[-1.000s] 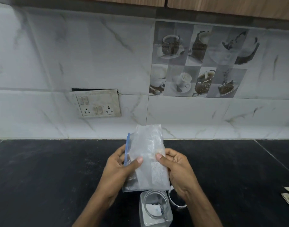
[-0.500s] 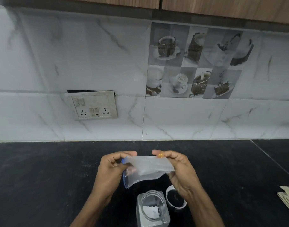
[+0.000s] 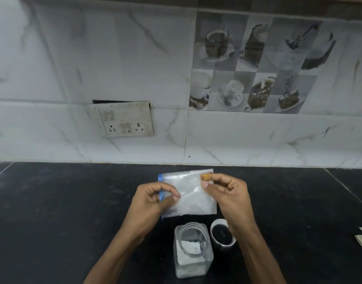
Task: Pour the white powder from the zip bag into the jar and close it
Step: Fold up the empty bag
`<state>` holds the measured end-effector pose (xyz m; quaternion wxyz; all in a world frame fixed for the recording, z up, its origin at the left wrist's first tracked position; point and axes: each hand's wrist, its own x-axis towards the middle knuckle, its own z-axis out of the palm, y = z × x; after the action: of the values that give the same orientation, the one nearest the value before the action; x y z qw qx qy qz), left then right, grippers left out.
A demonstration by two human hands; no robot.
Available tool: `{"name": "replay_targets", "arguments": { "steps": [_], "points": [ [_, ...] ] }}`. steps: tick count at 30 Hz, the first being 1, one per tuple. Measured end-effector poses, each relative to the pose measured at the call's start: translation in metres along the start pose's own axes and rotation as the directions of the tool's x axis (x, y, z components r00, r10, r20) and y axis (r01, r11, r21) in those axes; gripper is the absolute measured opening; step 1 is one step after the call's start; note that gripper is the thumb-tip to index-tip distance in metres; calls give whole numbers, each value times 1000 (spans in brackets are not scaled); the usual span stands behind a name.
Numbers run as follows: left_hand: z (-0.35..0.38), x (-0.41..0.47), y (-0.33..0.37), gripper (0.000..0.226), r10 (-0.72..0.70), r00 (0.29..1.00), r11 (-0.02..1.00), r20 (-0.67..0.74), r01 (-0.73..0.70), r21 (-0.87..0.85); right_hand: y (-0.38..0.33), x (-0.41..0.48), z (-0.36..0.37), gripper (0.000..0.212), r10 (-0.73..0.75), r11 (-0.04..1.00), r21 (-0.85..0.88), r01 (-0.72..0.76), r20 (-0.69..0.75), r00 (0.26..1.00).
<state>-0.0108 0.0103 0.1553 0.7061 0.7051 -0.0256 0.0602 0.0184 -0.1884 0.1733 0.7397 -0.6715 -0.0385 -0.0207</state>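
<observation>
A black stone desk runs beneath a marble-tiled wall with a socket plate. Above it, the left hand has its grip pinched on the blue zip edge of a clear zip bag, while the right hand pinches the bag's opposite top corner. Just below stands the open jar, white powder inside, its lid lying beside it on the right.

The clear zip bag sits pinched flat between both hands, and the open glass jar, white powder inside, stands just below them.
</observation>
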Motion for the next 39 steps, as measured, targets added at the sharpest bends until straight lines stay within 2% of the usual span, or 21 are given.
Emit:
{"name": "replay_targets", "arguments": {
  "steps": [4,9,14,17,20,26,29,31,34,36,39],
  "points": [
    [-4,-13,-2,36,-21,993,994,-118,34,105,0,-7,-11,24,2,994,-109,9,95,995],
    [-14,-55,-10,21,-68,965,991,-254,96,98,17,-25,4,33,-40,977,-204,64,116,992],
    [-46,-129,-24,23,-153,927,968,-341,210,138,42,-56,44,38,-30,970,-222,97,287,958],
    [-71,-179,-29,24,-143,870,946,-473,260,194,64,-86,80,34,35,975,-216,58,403,914],
    [-97,-231,-38,27,-197,813,933,-548,327,150,97,-120,118,41,120,969,-246,3,483,867],
    [-152,-343,-76,26,-289,742,847,-605,492,200,165,-217,180,35,253,912,-409,-37,487,836],
    [-180,-403,-102,25,-316,680,788,-662,577,216,181,-257,197,34,301,876,-481,-32,495,815],
    [-194,-435,-122,39,-329,635,753,-699,623,212,186,-273,200,31,308,862,-506,-30,475,825],
    [-206,-462,-156,78,-396,605,695,-691,689,206,188,-286,198,26,335,839,-541,-61,426,840],
    [-211,-465,-183,99,-438,552,642,-710,745,183,187,-292,195,24,365,829,-550,-99,399,841],
    [-212,-456,-220,105,-488,467,549,-737,821,156,184,-298,193,22,389,837,-524,-157,370,844]
  ]
}}
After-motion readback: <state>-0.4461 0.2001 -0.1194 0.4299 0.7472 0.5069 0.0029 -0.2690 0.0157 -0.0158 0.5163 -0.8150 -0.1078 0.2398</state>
